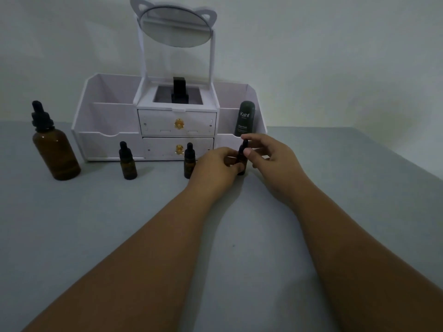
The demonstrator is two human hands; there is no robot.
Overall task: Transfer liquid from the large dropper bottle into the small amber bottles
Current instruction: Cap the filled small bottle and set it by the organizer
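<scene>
Judging from how things lie, you are at the opening of the job: the large dropper bottle (56,152) stands upright and capped at the far left of the grey table (143,224), well apart from your hands, and nothing shows that any liquid has been drawn from it. Two small amber bottles, the left small bottle (128,165) and the middle small bottle (189,164) just beside your left hand, stand capped in front of the white organiser (107,121). The third small amber bottle (241,161) is upright between your hands and seems to rest on the table. Your left hand (215,164) is curled round its body, steadying it. Your right hand (271,156) pinches its black dropper cap (245,145) between thumb and forefinger, the other fingers loosely spread. That reads as unscrewing, though whether the cap has loosened cannot be told. Left to do: open it, fetch the large bottle, fill, then repeat for the other two.
</scene>
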